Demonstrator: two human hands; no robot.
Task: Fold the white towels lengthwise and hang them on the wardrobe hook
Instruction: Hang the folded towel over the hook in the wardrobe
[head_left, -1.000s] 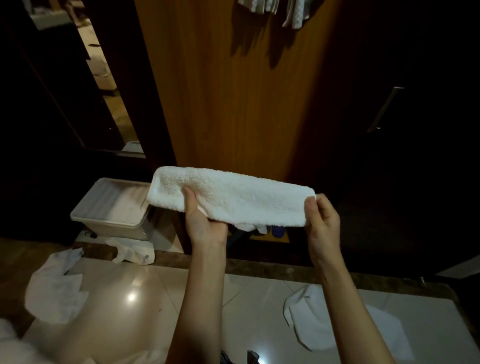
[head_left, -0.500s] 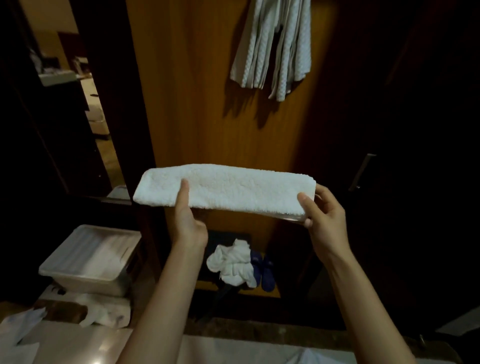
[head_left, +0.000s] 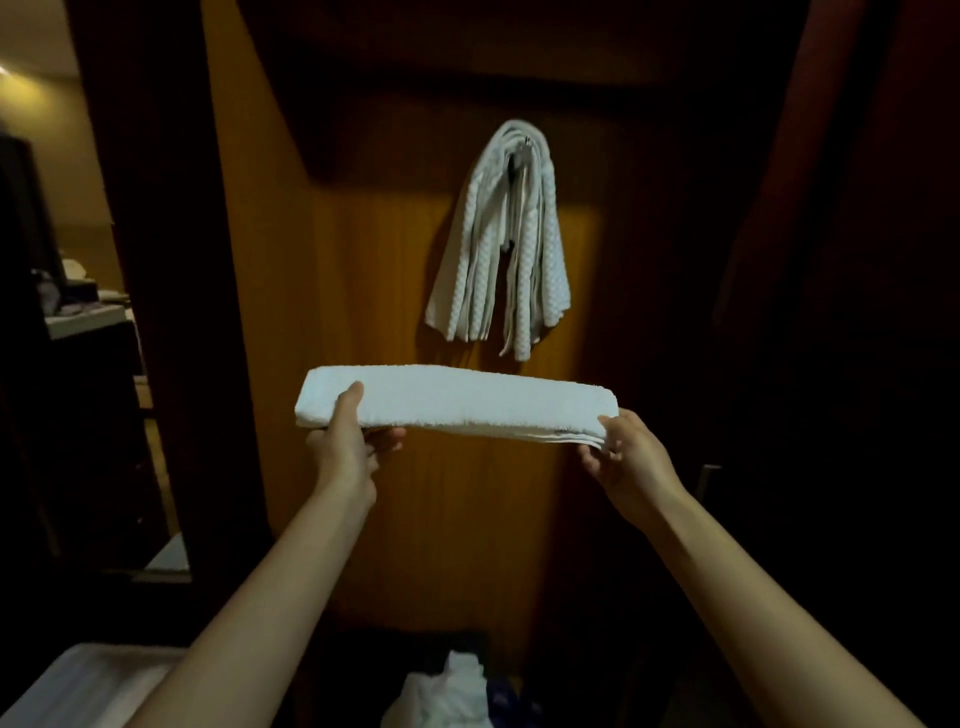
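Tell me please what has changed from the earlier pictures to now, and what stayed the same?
Both hands have raised the folded white terry towel toward the bundle of white waffle towels on the wardrobe hook; the camera view tilted up with it. Nothing was grasped or released: the left hand still grips near the left end, the right hand the right end, towel stretched level.

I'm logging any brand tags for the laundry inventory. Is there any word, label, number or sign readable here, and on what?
None can be read.
Folded white towel, held by the left hand and right hand: a small dark mark on its right-end edge, too small to read.
Hanging towels on the wardrobe hook: no print visible.
Wardrobe panel: plain wood.
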